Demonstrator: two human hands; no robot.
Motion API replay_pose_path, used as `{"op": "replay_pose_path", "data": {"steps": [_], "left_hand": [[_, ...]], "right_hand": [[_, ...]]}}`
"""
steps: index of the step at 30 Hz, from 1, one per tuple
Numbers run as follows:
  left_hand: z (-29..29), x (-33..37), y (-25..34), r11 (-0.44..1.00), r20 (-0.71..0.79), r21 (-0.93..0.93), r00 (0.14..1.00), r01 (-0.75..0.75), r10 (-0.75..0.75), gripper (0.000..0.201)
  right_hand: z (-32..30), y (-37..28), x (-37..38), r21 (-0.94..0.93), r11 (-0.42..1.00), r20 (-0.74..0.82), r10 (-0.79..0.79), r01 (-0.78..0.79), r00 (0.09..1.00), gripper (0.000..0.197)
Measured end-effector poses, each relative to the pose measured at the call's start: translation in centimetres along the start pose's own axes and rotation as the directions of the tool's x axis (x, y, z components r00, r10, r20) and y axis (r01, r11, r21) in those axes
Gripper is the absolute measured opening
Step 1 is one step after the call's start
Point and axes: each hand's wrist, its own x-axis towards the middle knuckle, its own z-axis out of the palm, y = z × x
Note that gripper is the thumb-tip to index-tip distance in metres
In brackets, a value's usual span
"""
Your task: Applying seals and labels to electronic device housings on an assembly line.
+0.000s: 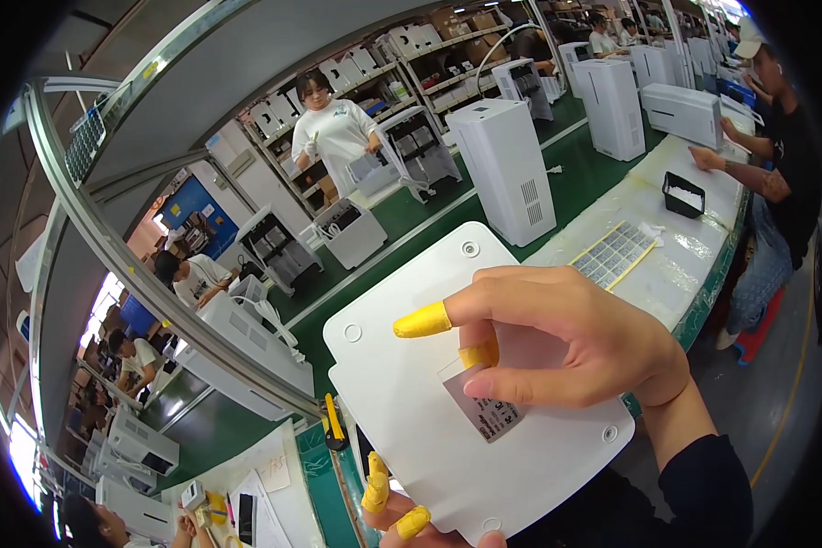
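A white, rounded plastic panel (pixel 393 365) with round recesses near its corners is held up tilted in front of me. My left hand (pixel 397 511), with yellow finger covers, grips its lower left edge; part of that hand is hidden under the panel. Printed with dark text, a silver label (pixel 495 422) lies on the panel's face. My right hand (pixel 580 342) is over the panel, its thumb and a yellow-covered finger closed at the label's upper edge. The yellow-covered index finger stretches out to the left above the panel.
Tall white appliance housings (pixel 507 173) stand along a green conveyor (pixel 420 228). At right, a yellow-edged label sheet (pixel 616 256) and a black tray (pixel 683 194) lie on the bench. A yellow utility knife (pixel 334 422) lies left of the panel. Several co-workers are around; a metal frame (pixel 169 297) crosses the left.
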Motion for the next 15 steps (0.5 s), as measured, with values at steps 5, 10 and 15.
{"op": "replay_pose_path", "data": {"steps": [5, 10, 15], "left_hand": [[-0.5, 1.7, 1.4, 0.983, 0.073, 0.178, 0.997, -0.037, 0.024, 0.063], [1.1, 2.1, 1.1, 0.995, -0.036, 0.067, 0.997, -0.071, 0.074, 0.061], [0.6, 1.9, 1.2, 0.996, -0.01, 0.077, 0.999, -0.051, 0.052, 0.06]], "right_hand": [[0.0, -0.5, -0.2, -0.034, 0.999, 0.005, 0.024, -0.024, 1.0, 0.032], [0.1, -0.2, -0.2, -0.026, 0.999, 0.001, 0.034, -0.034, 0.999, 0.03], [0.2, 0.0, -0.1, -0.059, 0.997, -0.014, -0.048, 0.047, 0.999, 0.027]]}}
